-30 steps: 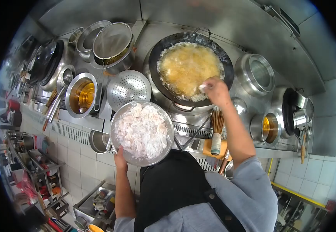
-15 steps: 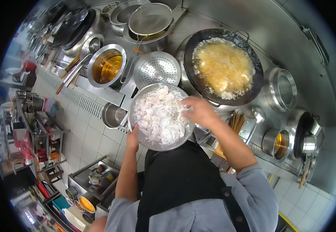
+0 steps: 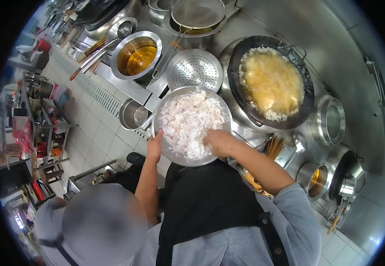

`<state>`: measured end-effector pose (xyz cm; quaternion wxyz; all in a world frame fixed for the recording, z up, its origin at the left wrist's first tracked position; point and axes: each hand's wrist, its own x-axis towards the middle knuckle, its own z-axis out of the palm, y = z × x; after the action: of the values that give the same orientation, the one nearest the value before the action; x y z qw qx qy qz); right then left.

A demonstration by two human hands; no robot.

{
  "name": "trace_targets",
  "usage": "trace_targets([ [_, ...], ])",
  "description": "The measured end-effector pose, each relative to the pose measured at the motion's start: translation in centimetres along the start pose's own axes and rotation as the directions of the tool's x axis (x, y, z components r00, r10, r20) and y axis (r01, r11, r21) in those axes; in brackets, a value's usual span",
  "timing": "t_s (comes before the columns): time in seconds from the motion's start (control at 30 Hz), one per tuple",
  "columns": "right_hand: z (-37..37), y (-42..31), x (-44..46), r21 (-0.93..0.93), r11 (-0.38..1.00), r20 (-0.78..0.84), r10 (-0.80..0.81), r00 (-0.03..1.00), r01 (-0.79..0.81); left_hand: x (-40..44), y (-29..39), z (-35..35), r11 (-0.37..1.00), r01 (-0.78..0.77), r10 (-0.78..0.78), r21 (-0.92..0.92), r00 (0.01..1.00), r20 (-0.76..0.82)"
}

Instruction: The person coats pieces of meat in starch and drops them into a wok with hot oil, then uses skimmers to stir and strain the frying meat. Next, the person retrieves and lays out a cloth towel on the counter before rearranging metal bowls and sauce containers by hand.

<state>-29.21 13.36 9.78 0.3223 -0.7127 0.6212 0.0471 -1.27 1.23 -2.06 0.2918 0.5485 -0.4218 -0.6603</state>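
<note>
- The right hand (image 3: 221, 142) dips into white floured pieces (image 3: 190, 119); its fingertips are buried, so I cannot tell whether it is open or closed.
- The left hand (image 3: 154, 147) grips the bowl (image 3: 227, 116) at its left side, thumb by the rim (the other fingers are hidden beneath).
- The bowl is round, its mouth turned up toward the camera; it is held at the front edge of the table (image 3: 241, 26), and its underside is out of sight.
- Just beyond its far rim lies a perforated strainer (image 3: 194, 68), partly covered by the bowl.
- The wok (image 3: 235, 80) stands farther back to the right, a gap between it and the bowl; steam and bubbling oil blur its contents.
- Left of the table's front edge opens tiled floor (image 3: 90, 139); a co-worker (image 3: 104, 224), blurred and cut off below, crowds the left forearm.
</note>
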Motion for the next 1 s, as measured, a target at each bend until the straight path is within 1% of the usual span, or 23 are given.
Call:
trace_targets([
  [0.03, 0.6, -0.4, -0.4, -0.001, 0.999, 0.006, -0.034, 0.999, 0.034, -0.4, 0.5, 0.1, 0.999, 0.028, -0.028, -0.023, 1.0, -0.007],
  [0.13, 3.2, -0.1, 0.6, 0.014, 0.999, -0.11, -0.051, 0.993, 0.053, -0.1, 0.6, 0.3, 0.995, 0.056, -0.055, -0.084, 0.998, 0.017],
  [0.23, 1.4, 0.7, 0.1, 0.254, 0.954, -0.31, -0.079, 0.948, 0.162, -0.5, 0.9, 0.8, 0.993, 0.067, -0.066, -0.101, 0.998, 0.01],
  [0.3, 0.1, 1.5, -0.1, 0.305, 0.933, -0.355, -0.075, 0.932, 0.191, -0.8, 1.3, 1.1, 0.995, 0.033, -0.035, -0.09, 0.999, -0.012],
  [0.33, -0.3, 1.7, -0.3, 0.335, 0.918, -0.378, -0.075, 0.923, 0.212, -1.0, 1.2, 0.8, 0.996, 0.043, -0.043, -0.073, 0.999, -0.006],
  [0.37, -0.7, 2.3, -0.5, 0.36, 0.9, -0.357, -0.111, 0.928, 0.246, -1.0, 1.2, 0.6, 0.997, 0.049, -0.049, -0.055, 0.999, -0.001],
  [0.4, -1.9, 2.7, -1.2, 0.389, 0.878, -0.421, -0.102, 0.901, 0.281, -0.5, 1.2, 0.6, 0.998, 0.05, -0.049, -0.043, 0.999, 0.007],
  [0.43, -3.5, 2.6, -2.4, 0.415, 0.853, -0.478, -0.092, 0.873, 0.317, 0.0, 1.0, 0.4, 0.998, 0.058, -0.058, 0.013, 0.998, -0.03],
  [0.47, -4.9, 2.4, -3.8, 0.441, 0.824, -0.528, -0.083, 0.845, 0.356, 0.3, 0.4, 0.2, 0.998, 0.056, -0.056, -0.001, 0.998, -0.02],
  [0.5, -6.7, 3.0, -5.4, 0.494, 0.796, -0.581, 0.002, 0.814, 0.351, -0.1, 0.9, 0.5, 0.998, 0.052, -0.052, -0.017, 0.999, -0.014],
  [0.53, -8.6, 4.0, -7.1, 0.413, 0.866, -0.672, 0.08, 0.736, 0.283, -0.5, 1.2, 0.6, 0.998, 0.049, -0.049, -0.035, 0.999, -0.009],
  [0.57, -10.7, 4.4, -9.0, 0.57, 0.812, -0.604, 0.307, 0.735, 0.129, -0.5, 1.1, 0.5, 0.998, 0.049, -0.05, -0.027, 0.998, -0.024],
  [0.6, -11.1, 7.4, -9.2, 0.544, 0.822, -0.673, 0.307, 0.673, 0.169, -0.3, 0.9, 0.5, 0.999, 0.045, -0.046, -0.021, 0.998, -0.038],
  [0.63, -12.0, 9.5, -9.9, 0.453, 0.89, -0.75, 0.348, 0.562, 0.054, -0.2, 0.9, 0.5, 0.999, 0.041, -0.041, -0.017, 0.998, -0.05],
  [0.67, -13.0, 11.4, -10.3, 0.481, 0.872, -0.705, 0.446, 0.552, -0.091, -0.1, 1.0, 0.6, 0.999, 0.042, -0.043, -0.012, 0.999, -0.026],
  [0.7, -13.6, 13.3, -10.3, 0.446, 0.875, -0.713, 0.474, 0.516, -0.186, -0.1, 1.0, 0.5, 0.999, 0.046, -0.046, -0.006, 0.999, -0.003],
  [0.73, -13.8, 15.3, -9.9, 0.408, 0.876, -0.697, 0.482, 0.531, -0.258, -0.2, 1.0, 0.3, 0.999, 0.048, -0.048, 0.0, 0.999, 0.018],
  [0.8, -13.8, 18.7, -9.0, 0.322, 0.861, -0.665, 0.501, 0.553, -0.394, 0.2, 0.3, -0.2, 0.999, 0.023, -0.023, 0.027, 1.0, -0.005],
  [0.83, -13.9, 19.7, -8.7, 0.295, 0.859, -0.666, 0.499, 0.555, -0.418, 0.6, -0.1, -0.3, 0.999, 0.01, -0.009, 0.04, 1.0, -0.018],
  [0.9, -14.1, 21.5, -8.1, 0.24, 0.853, -0.662, 0.492, 0.565, -0.463, 1.2, -1.0, -0.5, 0.999, 0.035, -0.033, 0.025, 0.998, -0.055],
  [0.93, -14.7, 22.5, -7.8, 0.243, 0.844, -0.68, 0.5, 0.537, -0.478, 1.2, -1.1, -0.6, 0.999, 0.049, -0.048, 0.017, 0.996, -0.076],
  [1.0, -16.4, 24.6, -6.9, 0.252, 0.825, -0.708, 0.514, 0.484, -0.506, 1.3, -1.4, -0.8, 1.0, 0.016, -0.016, 0.005, 0.998, -0.054],
])
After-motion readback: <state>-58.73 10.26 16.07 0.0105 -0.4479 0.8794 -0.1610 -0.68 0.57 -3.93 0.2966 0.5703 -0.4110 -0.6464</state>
